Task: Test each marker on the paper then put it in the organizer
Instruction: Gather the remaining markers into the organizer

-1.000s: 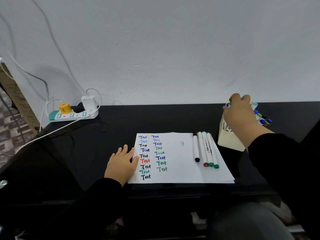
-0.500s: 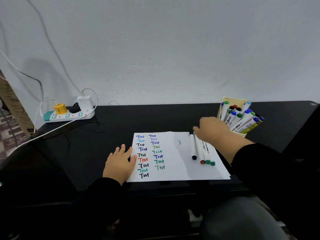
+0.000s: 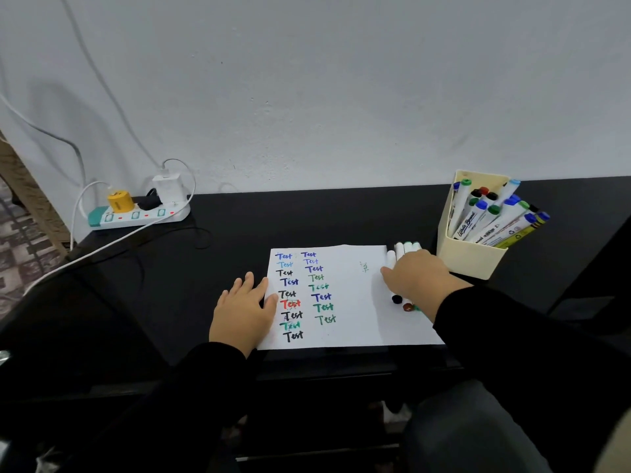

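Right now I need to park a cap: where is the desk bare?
Bare black desk lies between the power strip and the organizer, behind the paper. Crowded: the paper's right edge, where the right hand covers the loose markers.

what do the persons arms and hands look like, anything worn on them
Both arms are covered in long black sleeves that run down to the wrists: the left sleeve and the right sleeve. The left hand and right hand are bare, with no gloves. No rings, watch or bracelets can be made out, and the sleeves show no markings.
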Available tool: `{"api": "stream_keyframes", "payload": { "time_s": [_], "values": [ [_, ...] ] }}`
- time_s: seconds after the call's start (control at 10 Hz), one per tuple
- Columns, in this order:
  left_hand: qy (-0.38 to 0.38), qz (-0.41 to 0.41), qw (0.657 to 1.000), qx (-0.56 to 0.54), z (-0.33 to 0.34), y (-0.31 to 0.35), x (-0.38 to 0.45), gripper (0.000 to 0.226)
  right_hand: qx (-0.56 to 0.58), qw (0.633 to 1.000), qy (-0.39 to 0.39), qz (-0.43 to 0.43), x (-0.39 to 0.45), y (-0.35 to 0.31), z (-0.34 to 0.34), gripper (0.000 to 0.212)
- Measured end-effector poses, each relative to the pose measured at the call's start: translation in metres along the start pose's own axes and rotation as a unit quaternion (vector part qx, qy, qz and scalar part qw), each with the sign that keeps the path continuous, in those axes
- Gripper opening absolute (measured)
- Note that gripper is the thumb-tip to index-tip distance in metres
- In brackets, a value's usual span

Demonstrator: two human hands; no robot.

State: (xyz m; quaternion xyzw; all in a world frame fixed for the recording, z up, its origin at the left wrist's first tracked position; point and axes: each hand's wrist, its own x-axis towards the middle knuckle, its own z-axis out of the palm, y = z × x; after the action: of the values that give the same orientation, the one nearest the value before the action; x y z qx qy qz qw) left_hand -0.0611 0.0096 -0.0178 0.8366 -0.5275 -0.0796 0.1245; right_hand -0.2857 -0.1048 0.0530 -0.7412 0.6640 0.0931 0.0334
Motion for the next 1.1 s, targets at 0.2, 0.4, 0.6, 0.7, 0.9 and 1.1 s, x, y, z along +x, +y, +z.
{"api": "stream_keyframes", "payload": {
  "time_s": [0.2,0.4,0.6,0.7,0.9,1.1],
  "values": [
    [0.0,-0.005,1.0,0.006,-0.001,0.002,0.0,0.051,0.074,0.995,-0.05,0.053,0.01,0.004,-0.003,0.067],
    [-0.004,-0.004,1.0,0.001,-0.001,0.001,0.0,0.051,0.016,0.99,-0.139,-0.023,0.005,0.0,-0.018,0.063],
    [-0.009,-0.002,1.0,0.007,-0.002,0.002,0.0,0.052,-0.059,0.986,-0.137,-0.08,-0.001,-0.005,-0.018,0.063],
    [-0.019,-0.002,1.0,0.012,-0.003,0.001,-0.001,0.052,-0.066,0.984,-0.141,-0.086,-0.004,-0.008,-0.016,0.055],
    [-0.066,0.001,0.997,0.028,-0.008,0.003,0.001,0.052,-0.041,0.99,-0.109,-0.083,-0.001,-0.008,-0.008,0.043],
    [-0.203,0.026,0.977,0.054,-0.06,0.02,0.003,0.053,-0.025,0.988,-0.102,-0.111,-0.007,-0.005,-0.011,0.038]
  ]
}}
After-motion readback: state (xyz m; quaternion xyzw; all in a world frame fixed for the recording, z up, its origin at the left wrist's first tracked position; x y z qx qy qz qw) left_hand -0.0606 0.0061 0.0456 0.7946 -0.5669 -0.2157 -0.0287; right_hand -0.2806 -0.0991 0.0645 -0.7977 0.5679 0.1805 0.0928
